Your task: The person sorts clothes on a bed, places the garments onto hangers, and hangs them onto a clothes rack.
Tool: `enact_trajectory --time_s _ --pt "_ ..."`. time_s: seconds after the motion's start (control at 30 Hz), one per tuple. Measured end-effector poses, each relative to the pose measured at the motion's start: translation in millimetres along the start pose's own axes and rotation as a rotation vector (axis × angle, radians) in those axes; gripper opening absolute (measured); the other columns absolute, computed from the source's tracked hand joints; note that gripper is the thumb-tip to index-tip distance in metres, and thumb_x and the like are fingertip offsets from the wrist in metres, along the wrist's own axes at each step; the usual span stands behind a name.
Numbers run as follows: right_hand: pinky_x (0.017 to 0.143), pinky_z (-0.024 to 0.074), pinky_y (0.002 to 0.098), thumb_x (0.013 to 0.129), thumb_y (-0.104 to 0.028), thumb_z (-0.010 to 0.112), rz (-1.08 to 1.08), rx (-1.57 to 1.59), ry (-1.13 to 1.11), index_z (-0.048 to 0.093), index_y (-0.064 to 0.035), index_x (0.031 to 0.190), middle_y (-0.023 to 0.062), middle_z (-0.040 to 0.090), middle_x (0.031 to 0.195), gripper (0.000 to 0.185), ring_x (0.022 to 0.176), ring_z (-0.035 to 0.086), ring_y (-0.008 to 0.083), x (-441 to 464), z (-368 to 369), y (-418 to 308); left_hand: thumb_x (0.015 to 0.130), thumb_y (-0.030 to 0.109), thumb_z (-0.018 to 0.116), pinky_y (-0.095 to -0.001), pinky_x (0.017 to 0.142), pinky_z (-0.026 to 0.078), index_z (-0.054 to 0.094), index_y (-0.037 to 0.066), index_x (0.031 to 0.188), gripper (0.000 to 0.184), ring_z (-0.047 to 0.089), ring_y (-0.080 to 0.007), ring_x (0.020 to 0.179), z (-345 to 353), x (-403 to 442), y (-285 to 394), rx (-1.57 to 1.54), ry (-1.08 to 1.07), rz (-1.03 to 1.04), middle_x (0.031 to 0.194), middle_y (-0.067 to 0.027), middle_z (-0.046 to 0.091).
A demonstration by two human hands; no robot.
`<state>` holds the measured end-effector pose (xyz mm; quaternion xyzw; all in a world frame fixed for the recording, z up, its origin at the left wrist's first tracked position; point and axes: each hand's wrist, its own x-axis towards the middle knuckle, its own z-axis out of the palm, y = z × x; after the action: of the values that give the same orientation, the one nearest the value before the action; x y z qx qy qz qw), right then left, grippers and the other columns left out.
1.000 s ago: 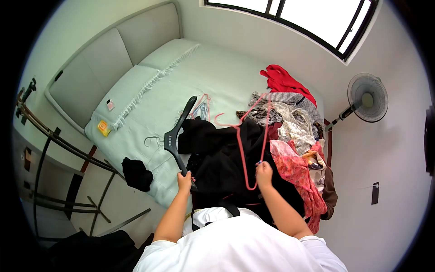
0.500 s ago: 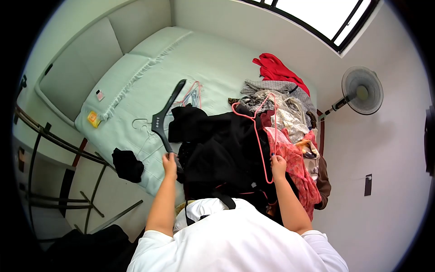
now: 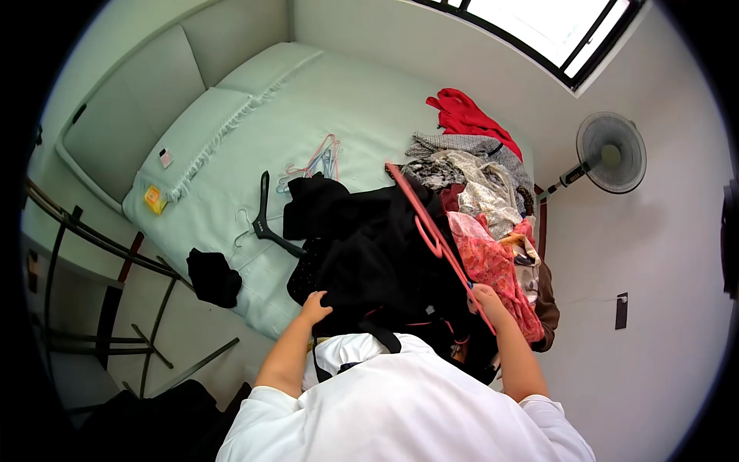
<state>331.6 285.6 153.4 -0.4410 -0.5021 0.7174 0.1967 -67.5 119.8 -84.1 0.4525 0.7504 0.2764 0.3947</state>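
My right hand is closed on a pink clothes hanger, which is seen nearly edge-on and slants above the dark clothing. Low at the left side of the black garment is my left hand. Its thumb and fingers are apart, with no object visible between them. A black clothes hanger lies on the bed, left of the black garment and beside some thin wire hangers.
Several clothes, among them a red garment and a pink patterned one, are heaped along the right of the bed. More hangers lie mid-bed. A fan stands right; a metal frame is left.
My left hand has let go of the black hanger, which now rests on the bed, and has moved down and right. My right hand has turned the pink hanger edge-on.
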Motion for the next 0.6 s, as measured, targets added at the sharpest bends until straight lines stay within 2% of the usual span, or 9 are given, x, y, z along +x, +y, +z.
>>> enact_trajectory --time_s 0.1,0.17,0.23,0.3,0.43,0.47,0.5,0.57,0.6 --pt "0.042 0.0283 0.0227 0.087 -0.024 0.051 0.225 -0.050 -0.212 0.047 -0.0082 0.063 -0.0028 0.036 0.049 0.029 0.042 0.035 0.0081 -24 -8 -4 0.066 0.023 0.067 -0.0386 0.092 0.040 0.050 0.004 0.116 0.056 0.048 -0.0345 0.109 -3 -12 10 0.157 0.039 0.080 0.120 -0.0194 0.047" --pt "0.043 0.0270 0.0223 0.087 -0.023 0.052 0.368 -0.125 -0.302 0.049 -0.0070 0.062 -0.0028 0.038 0.049 0.029 0.043 0.033 0.0071 -41 -6 -15 0.072 0.019 0.061 -0.0399 0.087 0.043 0.055 0.003 0.104 0.036 0.051 -0.0354 0.100 -11 -13 17 0.136 0.117 0.031 0.110 -0.0178 0.053" --pt "0.043 0.0249 0.0209 0.087 -0.022 0.052 0.497 -0.184 -0.276 0.054 -0.0066 0.066 -0.0043 0.040 0.051 0.026 0.044 0.031 0.0047 -56 -2 -16 0.074 0.017 0.058 -0.0406 0.084 0.043 0.056 0.002 0.099 0.029 0.052 -0.0361 0.096 -8 -7 9 0.106 0.207 0.069 0.103 -0.0180 0.055" --pt "0.050 0.0356 0.0166 0.086 -0.025 0.055 0.629 -0.221 -0.361 0.057 -0.0081 0.072 -0.0071 0.046 0.062 0.022 0.051 0.038 0.0030 -59 -7 -16 0.078 0.015 0.052 -0.0417 0.079 0.044 0.057 0.000 0.092 0.020 0.054 -0.0374 0.091 -9 -2 11 0.033 0.366 0.098 0.092 -0.0194 0.058" --pt "0.044 0.0350 0.0245 0.085 -0.035 0.052 0.792 -0.431 -0.369 0.052 -0.0162 0.068 -0.0098 0.032 0.053 0.025 0.049 0.031 0.0015 -60 -17 -2 0.081 0.019 0.049 -0.0421 0.071 0.044 0.056 0.001 0.092 0.022 0.056 -0.0386 0.083 -36 9 41 -0.198 0.528 0.048 0.085 -0.0199 0.060" --pt "0.040 0.0281 0.0253 0.083 -0.039 0.052 0.769 -0.423 -0.424 0.050 -0.0191 0.066 -0.0101 0.028 0.051 0.026 0.048 0.029 0.0023 -58 -25 10 0.082 0.023 0.049 -0.0413 0.067 0.044 0.055 0.001 0.090 0.023 0.058 -0.0372 0.076 -41 15 43 -0.223 0.571 0.102 0.076 -0.0192 0.060" --pt "0.040 0.0281 0.0253 0.083 -0.039 0.052 0.765 -0.424 -0.427 0.050 -0.0191 0.066 -0.0101 0.028 0.051 0.026 0.048 0.029 0.0023 -57 -24 11 0.082 0.023 0.049 -0.0413 0.067 0.044 0.055 0.001 0.090 0.023 0.058 -0.0372 0.076 -51 15 55 -0.220 0.575 0.104 0.076 -0.0192 0.060" --pt "0.042 0.0270 0.0234 0.084 -0.034 0.051 0.713 -0.447 -0.407 0.049 -0.0162 0.065 -0.0090 0.030 0.050 0.026 0.048 0.029 0.0032 -56 -15 8 0.080 0.023 0.053 -0.0388 0.065 0.044 0.052 0.002 0.087 0.023 0.057 -0.0323 0.070 -68 10 81 -0.272 0.518 0.065 0.071 -0.0162 0.058" --pt "0.045 0.0256 0.0218 0.086 -0.028 0.050 0.616 -0.387 -0.426 0.048 -0.0130 0.063 -0.0079 0.032 0.051 0.028 0.049 0.030 0.0040 -58 2 -8 0.075 0.016 0.060 -0.0356 0.064 0.044 0.050 0.002 0.084 0.019 0.056 -0.0270 0.067 -71 9 92 -0.328 0.506 0.076 0.069 -0.0125 0.056"
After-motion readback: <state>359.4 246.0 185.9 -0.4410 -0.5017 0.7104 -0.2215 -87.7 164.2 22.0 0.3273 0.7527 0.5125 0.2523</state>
